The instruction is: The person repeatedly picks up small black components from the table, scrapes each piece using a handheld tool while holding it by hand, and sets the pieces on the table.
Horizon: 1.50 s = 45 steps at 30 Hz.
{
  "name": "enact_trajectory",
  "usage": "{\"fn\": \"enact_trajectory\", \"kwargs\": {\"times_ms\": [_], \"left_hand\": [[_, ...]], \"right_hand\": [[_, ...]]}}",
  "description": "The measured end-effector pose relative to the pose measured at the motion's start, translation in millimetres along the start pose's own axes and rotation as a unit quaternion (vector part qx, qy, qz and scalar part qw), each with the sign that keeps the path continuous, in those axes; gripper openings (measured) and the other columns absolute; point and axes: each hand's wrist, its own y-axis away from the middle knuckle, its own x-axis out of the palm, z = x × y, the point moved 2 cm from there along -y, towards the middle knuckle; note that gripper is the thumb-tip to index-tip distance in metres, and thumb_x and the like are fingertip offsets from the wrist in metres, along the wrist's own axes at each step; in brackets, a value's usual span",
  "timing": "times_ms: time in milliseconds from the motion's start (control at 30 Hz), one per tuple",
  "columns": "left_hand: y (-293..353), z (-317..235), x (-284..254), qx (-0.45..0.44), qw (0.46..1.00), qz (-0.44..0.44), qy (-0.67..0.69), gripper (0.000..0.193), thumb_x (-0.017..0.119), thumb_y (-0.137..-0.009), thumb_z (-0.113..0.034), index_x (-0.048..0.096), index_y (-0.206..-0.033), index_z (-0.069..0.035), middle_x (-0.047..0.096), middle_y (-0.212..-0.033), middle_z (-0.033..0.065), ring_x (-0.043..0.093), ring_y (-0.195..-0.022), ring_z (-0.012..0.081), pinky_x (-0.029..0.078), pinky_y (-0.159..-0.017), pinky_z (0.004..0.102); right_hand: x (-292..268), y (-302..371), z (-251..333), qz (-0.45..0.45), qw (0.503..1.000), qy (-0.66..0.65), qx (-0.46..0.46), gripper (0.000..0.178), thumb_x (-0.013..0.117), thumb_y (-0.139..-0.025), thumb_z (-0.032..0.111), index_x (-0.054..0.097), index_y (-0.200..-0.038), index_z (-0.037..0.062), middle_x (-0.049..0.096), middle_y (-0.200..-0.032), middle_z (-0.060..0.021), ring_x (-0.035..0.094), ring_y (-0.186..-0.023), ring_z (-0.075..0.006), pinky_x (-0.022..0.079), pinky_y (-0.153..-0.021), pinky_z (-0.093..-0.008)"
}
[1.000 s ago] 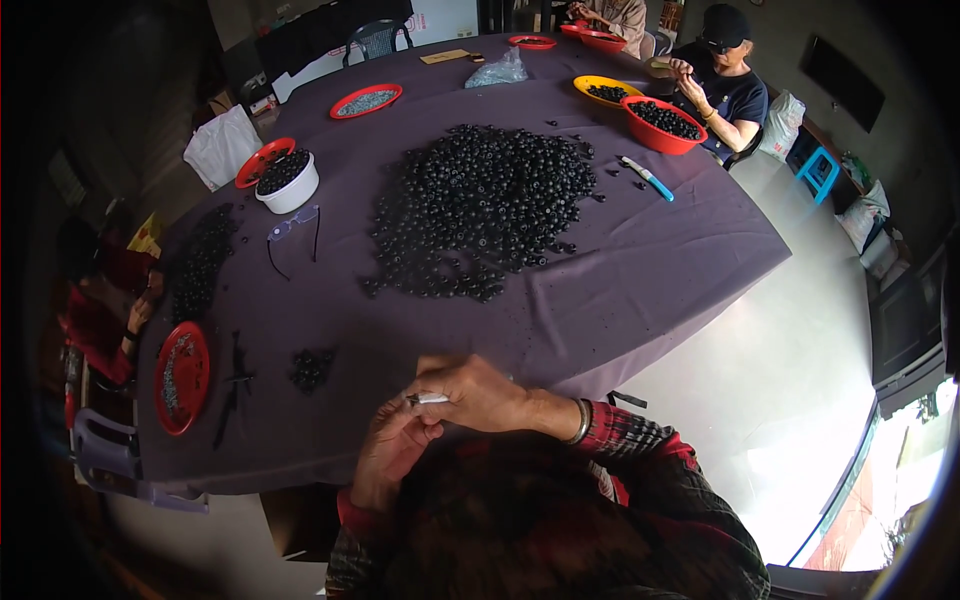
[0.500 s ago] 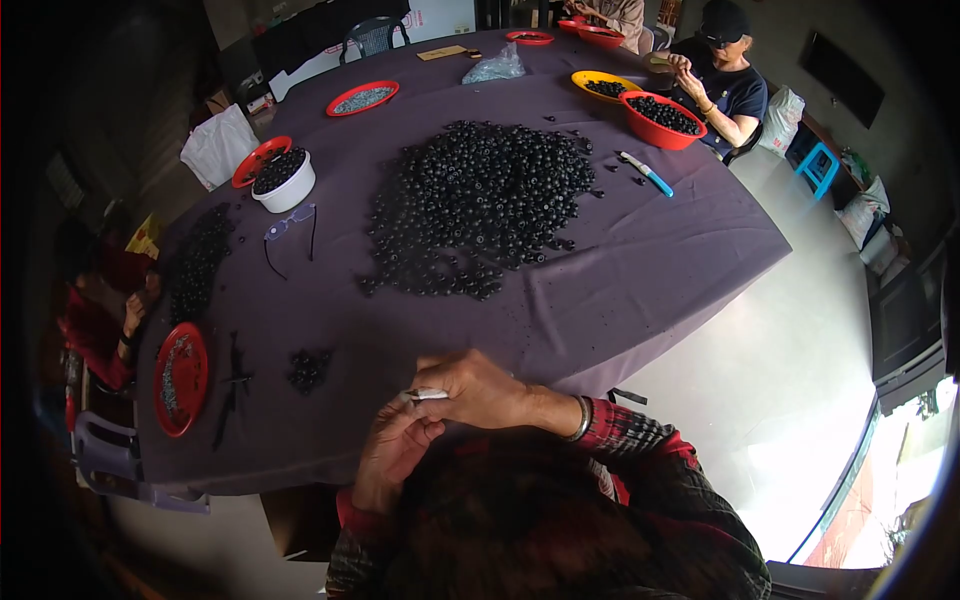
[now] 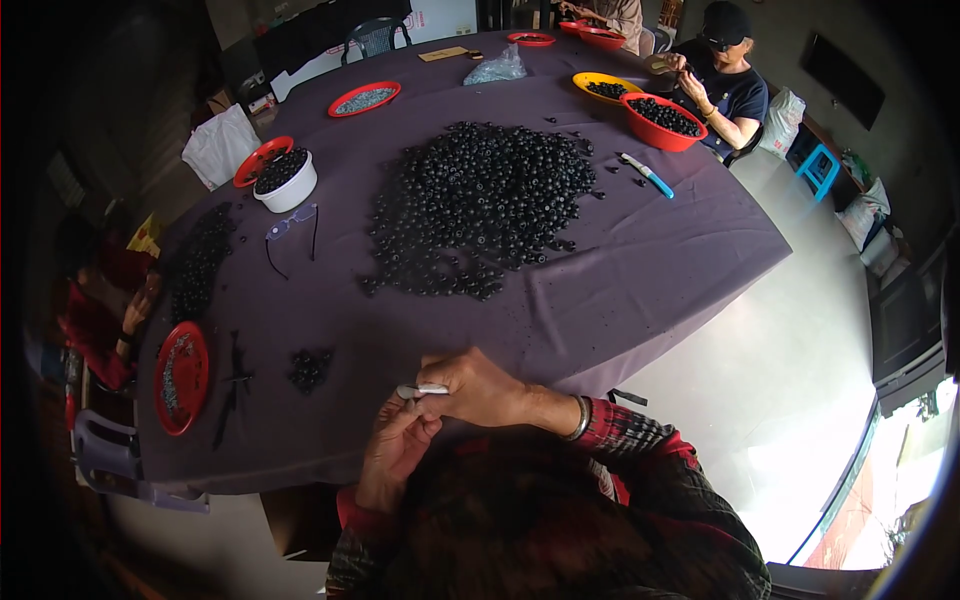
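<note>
Small white tool point(image 3: 432, 389) shifted slightly in our grip since the earlier frame; a grey piece point(image 3: 406, 392) now shows more plainly at its end. We record our right hand point(image 3: 482, 388) with fingers clamped on the small white tool, on our side of the pile of black balls point(image 3: 480, 200). Our left hand point(image 3: 394, 445) has its fingers drawn together at the grey piece; we cannot tell whether they pinch something smaller as well. We note on the purple-covered counter point(image 3: 620, 255), relative to the pile: a little black cluster point(image 3: 310, 370) toward us and left; a red plate point(image 3: 198, 375) farther left; eyeglasses point(image 3: 293, 224) and a white tub point(image 3: 290, 192) to its left; a blue-and-white pen-like tool point(image 3: 650, 177) to its right; a clear plastic bag point(image 3: 497, 68) beyond.
</note>
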Motion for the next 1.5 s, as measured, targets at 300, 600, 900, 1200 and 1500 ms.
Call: {"fn": "enact_trajectory", "kwargs": {"times_ms": [300, 600, 900, 1200, 1500], "left_hand": [[4.2, 1.3, 9.5, -0.029, 0.996, 0.08, 0.006, 0.018, 0.065, -0.085, -0.009, 0.054, -0.1, -0.009, 0.056, -0.08, 0.0005, 0.054, -0.073, 0.0137, 0.045, -0.064, 0.0269], [3.9, -5.1, 9.9, 0.018, 0.999, 0.042, -0.01, 0.015, 0.059, -0.087, -0.006, 0.055, -0.102, -0.007, 0.06, -0.092, 0.004, 0.058, -0.077, 0.0114, 0.048, -0.066, 0.0266], [5.5, -7.0, 14.1, 0.026, 0.999, 0.018, -0.027, 0.011, 0.057, -0.089, -0.006, 0.055, -0.1, -0.008, 0.06, -0.092, 0.0026, 0.058, -0.077, 0.0109, 0.048, -0.068, 0.0264], [11.1, -2.0, 9.0, 0.015, 0.996, 0.083, 0.01, 0.018, 0.06, -0.088, -0.009, 0.054, -0.105, -0.008, 0.056, -0.091, 0.0015, 0.054, -0.079, 0.0122, 0.047, -0.069, 0.027], [4.9, -8.0, 20.1, 0.022, 0.998, 0.029, -0.054, 0.022, 0.059, -0.089, -0.012, 0.053, -0.109, -0.006, 0.057, -0.092, 0.0025, 0.054, -0.076, 0.0101, 0.045, -0.068, 0.0257]], "right_hand": [[-9.0, -2.2, 2.0, 0.094, 0.986, -0.113, 0.083, 0.012, 0.069, -0.081, 0.012, 0.066, -0.079, 0.0003, 0.059, -0.068, -0.004, 0.057, -0.064, -0.0127, 0.045, -0.058, -0.0292], [-7.3, 0.4, 13.7, 0.063, 0.994, -0.046, 0.078, 0.017, 0.068, -0.075, 0.012, 0.064, -0.081, -0.0027, 0.063, -0.075, -0.0106, 0.063, -0.069, -0.0213, 0.05, -0.063, -0.0321], [-4.4, 1.7, -0.9, 0.064, 0.994, -0.059, 0.067, 0.019, 0.07, -0.078, 0.014, 0.064, -0.087, -0.0015, 0.06, -0.077, -0.0075, 0.06, -0.067, -0.0176, 0.046, -0.061, -0.0296], [-3.4, 1.9, 2.0, 0.092, 0.983, -0.118, 0.111, 0.011, 0.068, -0.081, 0.007, 0.064, -0.085, -0.002, 0.062, -0.076, -0.0064, 0.061, -0.07, -0.0142, 0.048, -0.063, -0.0284], [-4.1, 1.2, 0.8, 0.05, 0.987, -0.131, 0.074, 0.01, 0.069, -0.081, 0.004, 0.064, -0.085, -0.0033, 0.062, -0.076, -0.0057, 0.064, -0.068, -0.0115, 0.051, -0.062, -0.0237]]}}
